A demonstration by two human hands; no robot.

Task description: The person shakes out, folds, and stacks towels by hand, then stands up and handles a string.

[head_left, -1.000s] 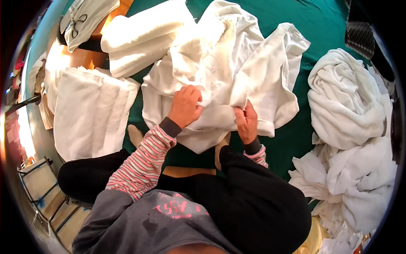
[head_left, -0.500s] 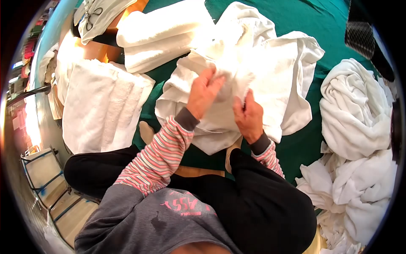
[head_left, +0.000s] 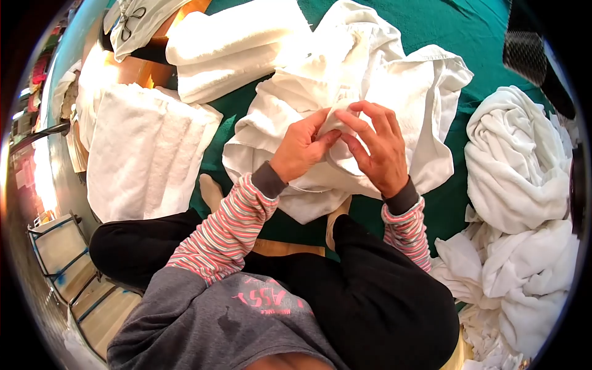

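A rumpled white cloth (head_left: 401,86) lies spread over the green sheet in front of my crossed legs. My left hand (head_left: 303,145) pinches a raised fold of it between thumb and fingers. Close on the right, my right hand (head_left: 379,145) has its fingers apart and bent, with the index fingertip at the same fold. Whether the right fingertips grip any cloth is too small to tell. The cloth's lower edge hangs near my feet.
Folded white cloths (head_left: 142,154) lie at the left, and a thick folded one (head_left: 237,46) is at the upper left. A coiled white cloth (head_left: 515,154) sits at the right above a loose white heap (head_left: 530,265). A metal rack (head_left: 68,265) stands at the lower left.
My hands have come together at a raised fold of the cloth. The right hand has turned and opened its fingers. The cloth and surroundings sit slightly further right in view than one second ago.
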